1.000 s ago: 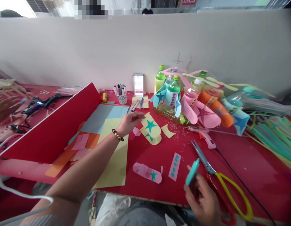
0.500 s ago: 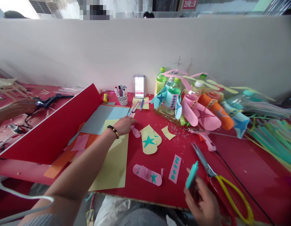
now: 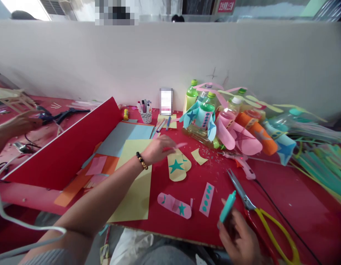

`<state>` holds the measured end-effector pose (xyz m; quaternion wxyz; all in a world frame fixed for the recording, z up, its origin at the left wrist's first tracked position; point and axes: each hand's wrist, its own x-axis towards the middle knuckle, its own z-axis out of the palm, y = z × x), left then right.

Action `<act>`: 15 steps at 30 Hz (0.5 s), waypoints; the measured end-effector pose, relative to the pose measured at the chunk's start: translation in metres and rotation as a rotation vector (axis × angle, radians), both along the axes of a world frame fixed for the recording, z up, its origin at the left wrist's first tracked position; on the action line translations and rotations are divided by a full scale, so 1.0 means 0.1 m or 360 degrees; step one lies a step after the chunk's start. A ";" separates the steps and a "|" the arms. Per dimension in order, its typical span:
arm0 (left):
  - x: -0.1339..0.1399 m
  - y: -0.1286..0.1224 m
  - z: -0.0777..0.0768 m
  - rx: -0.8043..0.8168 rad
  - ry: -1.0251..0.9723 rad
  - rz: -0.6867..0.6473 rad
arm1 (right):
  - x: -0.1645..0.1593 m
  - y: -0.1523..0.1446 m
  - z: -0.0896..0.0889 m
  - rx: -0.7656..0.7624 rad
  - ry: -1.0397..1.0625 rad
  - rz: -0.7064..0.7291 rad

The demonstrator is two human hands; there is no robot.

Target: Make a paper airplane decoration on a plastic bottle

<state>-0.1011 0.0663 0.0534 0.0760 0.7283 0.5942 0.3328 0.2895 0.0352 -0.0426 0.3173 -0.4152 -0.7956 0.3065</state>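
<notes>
Bottles: a cluster of decorated bottles (image 3: 207,106) with paper wings and propellers fills the upper right of the table, backed by the white partition (image 3: 148,59).
Glue gun: the pink glue gun (image 3: 246,168) lies below them, its cord (image 3: 277,203) trailing to the lower right corner.
Scissors: the scissors (image 3: 246,200) lie just beside the right hand (image 3: 239,232), blades towards upper left; the hand partly covers the red handle.
Red board: the upright red board (image 3: 71,154) crosses the left side, between a co-worker's hand (image 3: 22,122) and the paper sheets (image 3: 131,206).
Pen cup: the pen cup (image 3: 146,117) stands at upper centre, left of a phone (image 3: 166,101).
Marker: the teal marker (image 3: 227,208) is at lower right, gripped by the right hand's fingers; long axis steep, narrow end towards upper right.
Pink scrap: the pink scrap (image 3: 181,145), blurred, is at centre, pinched in the left hand (image 3: 158,149); long axis nearly level, free end pointing right.
Yellow wings: two yellow wings (image 3: 177,175) overlap just below it, the front one's rounded end towards the bottom edge.
Dotted strip: the pink dotted strip (image 3: 207,199) lies left of the marker, slanting towards upper right.
</notes>
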 end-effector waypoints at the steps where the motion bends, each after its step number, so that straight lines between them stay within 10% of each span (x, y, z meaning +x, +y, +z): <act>1: 0.04 -0.01 -0.01 -0.0111 0.0013 -0.0139 | 0.00 0.00 0.01 0.0027 -0.0001 -0.0005; 15: 0.70 0.74 -0.18 -0.0519 0.0377 0.0205 | -0.12 -0.03 0.17 0.0006 0.0078 -0.0017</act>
